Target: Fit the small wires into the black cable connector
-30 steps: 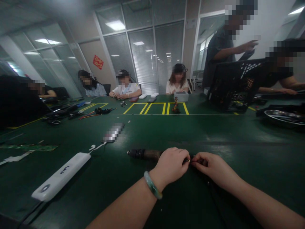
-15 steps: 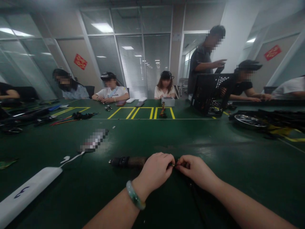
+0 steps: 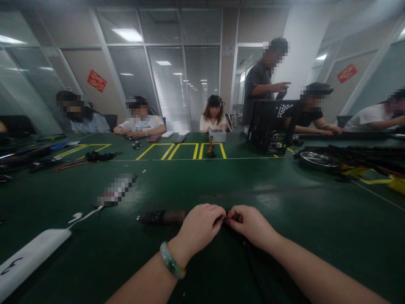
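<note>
My left hand (image 3: 201, 226) is closed, its fingers pinching a small dark piece with a brass-coloured end (image 3: 222, 218). Facing it, my right hand (image 3: 253, 221) is also closed, thumb and fingertips pressed together against that piece; whatever lies between them is hidden. Behind my left hand a dark cylindrical tool (image 3: 174, 217) lies on the table, its narrow metal tip pointing left. The hand covers the tool's right end, so I cannot tell whether the piece joins it. A black cable (image 3: 248, 257) runs from under my right hand toward me.
On the green table (image 3: 177, 181), a white power strip (image 3: 34, 255) lies left, with a blurred-out phone (image 3: 117, 190) beyond it. Wires and tools (image 3: 91, 157) lie far left. A black perforated case (image 3: 272, 126) stands far right, near a wheel-like ring (image 3: 319, 159). Several people sit opposite; one stands.
The whole view has shifted slightly, so things sit further left. Both hands keep the same pinch on the small piece, with little visible movement.
</note>
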Available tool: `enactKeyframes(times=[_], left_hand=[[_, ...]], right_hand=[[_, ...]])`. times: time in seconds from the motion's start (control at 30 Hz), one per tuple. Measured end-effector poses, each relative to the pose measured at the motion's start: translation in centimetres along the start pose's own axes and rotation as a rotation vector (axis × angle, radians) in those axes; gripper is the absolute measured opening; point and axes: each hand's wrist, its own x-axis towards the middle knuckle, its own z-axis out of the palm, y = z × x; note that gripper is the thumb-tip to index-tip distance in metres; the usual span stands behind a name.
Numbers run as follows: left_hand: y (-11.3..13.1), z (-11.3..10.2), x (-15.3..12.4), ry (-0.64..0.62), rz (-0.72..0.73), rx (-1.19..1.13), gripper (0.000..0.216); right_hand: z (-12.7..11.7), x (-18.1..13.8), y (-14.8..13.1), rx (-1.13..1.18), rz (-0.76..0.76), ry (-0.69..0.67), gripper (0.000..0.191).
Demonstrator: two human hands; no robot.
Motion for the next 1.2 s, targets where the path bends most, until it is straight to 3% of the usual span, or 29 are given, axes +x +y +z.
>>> enactKeyframes(times=[0.47,1.2], left_hand=[[-0.1,0.2,0.1,-0.01,-0.067,-0.008,0.008],[-0.8,0.7,0.3,-0.006,-0.026,-0.018,0.011]], right_hand=[[-0.1,-0.1,0.1,-0.032,-0.018,0.02,0.009],[0.2,0.0,0.8,-0.044,-0.061,0.054,0.008]])
